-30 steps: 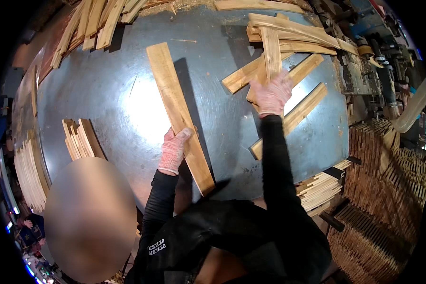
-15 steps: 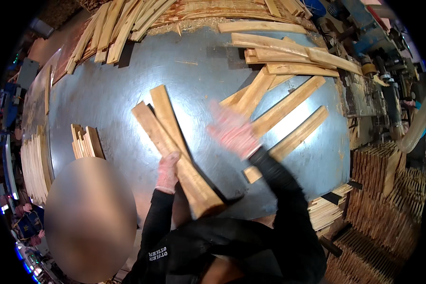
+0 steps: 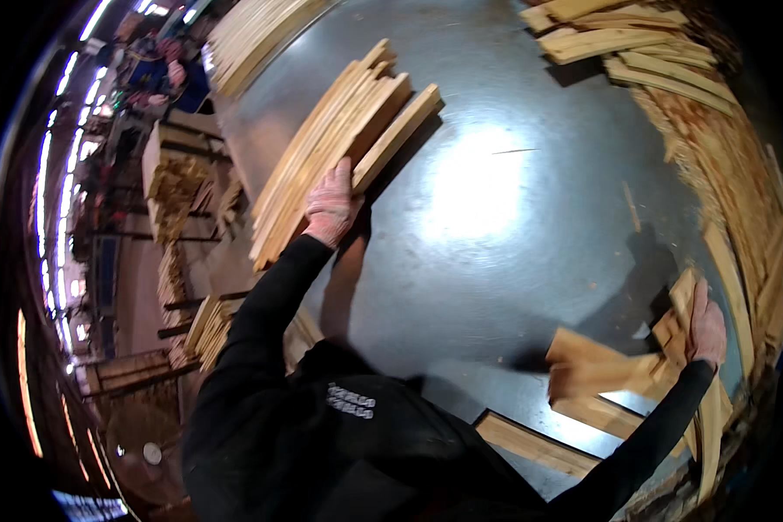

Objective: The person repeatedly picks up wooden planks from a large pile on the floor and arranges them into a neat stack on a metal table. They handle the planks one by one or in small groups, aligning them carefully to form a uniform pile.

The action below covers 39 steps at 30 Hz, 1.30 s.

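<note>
My left hand, in a pinkish knit glove, is closed on the near end of a narrow wooden board. This board lies angled on the metal table, just right of a row of similar boards standing side by side. Far to the right, my right hand, gloved alike, has its fingers wrapped round the end of a wooden board. Beneath and beside it, other boards overlap, partly smeared by motion. Which of these it lifts is hard to see.
The shiny metal table spans the middle. One board lies at its near edge. A stack of strips stands at the far left, and loose boards lie at the far right. Rough bark-edged wood lines the right side.
The view has swung round to the left. My left hand has brought a board beside the row of boards. My right hand, spread and empty before, now grips a board at the right.
</note>
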Motion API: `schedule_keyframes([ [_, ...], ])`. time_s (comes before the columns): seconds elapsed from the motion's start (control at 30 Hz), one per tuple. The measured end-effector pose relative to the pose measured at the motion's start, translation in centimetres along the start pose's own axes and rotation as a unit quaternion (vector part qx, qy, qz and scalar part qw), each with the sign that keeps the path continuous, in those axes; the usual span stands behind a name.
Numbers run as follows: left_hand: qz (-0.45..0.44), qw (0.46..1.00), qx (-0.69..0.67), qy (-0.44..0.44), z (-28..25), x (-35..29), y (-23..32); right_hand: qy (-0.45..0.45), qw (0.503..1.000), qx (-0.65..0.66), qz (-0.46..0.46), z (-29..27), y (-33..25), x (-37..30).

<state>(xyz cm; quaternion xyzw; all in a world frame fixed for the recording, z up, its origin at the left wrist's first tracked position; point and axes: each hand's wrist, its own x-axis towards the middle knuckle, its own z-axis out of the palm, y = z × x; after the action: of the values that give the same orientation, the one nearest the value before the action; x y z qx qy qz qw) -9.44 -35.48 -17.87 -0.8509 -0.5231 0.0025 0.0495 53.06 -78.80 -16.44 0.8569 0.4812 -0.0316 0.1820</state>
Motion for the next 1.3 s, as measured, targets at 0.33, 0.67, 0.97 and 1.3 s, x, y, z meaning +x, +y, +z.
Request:
schedule_keyframes([
  [0.33, 0.11, 0.955, -0.274, -0.041, 2.0, -3.0, 13.2, 0.051, 0.943, 0.243, -0.223, -5.5, -30.2, -16.9],
  [0.67, 0.126, 0.78, -0.456, -0.411, -6.0, -19.2, 28.1, 0.183, 0.685, 0.569, 0.417, -3.0, -30.1, -23.4],
  [0.97, -0.23, 0.268, -0.68, -0.642, 2.5, -19.5, 18.4, 0.013, 0.722, 0.67, 0.17, -11.3, -39.1, -22.7],
  [1.3, -0.036, 0.519, -0.711, -0.473, -2.6, -19.8, 10.7, -0.075, 0.389, 0.911, 0.117, -3.9, -47.6, -18.8],
])
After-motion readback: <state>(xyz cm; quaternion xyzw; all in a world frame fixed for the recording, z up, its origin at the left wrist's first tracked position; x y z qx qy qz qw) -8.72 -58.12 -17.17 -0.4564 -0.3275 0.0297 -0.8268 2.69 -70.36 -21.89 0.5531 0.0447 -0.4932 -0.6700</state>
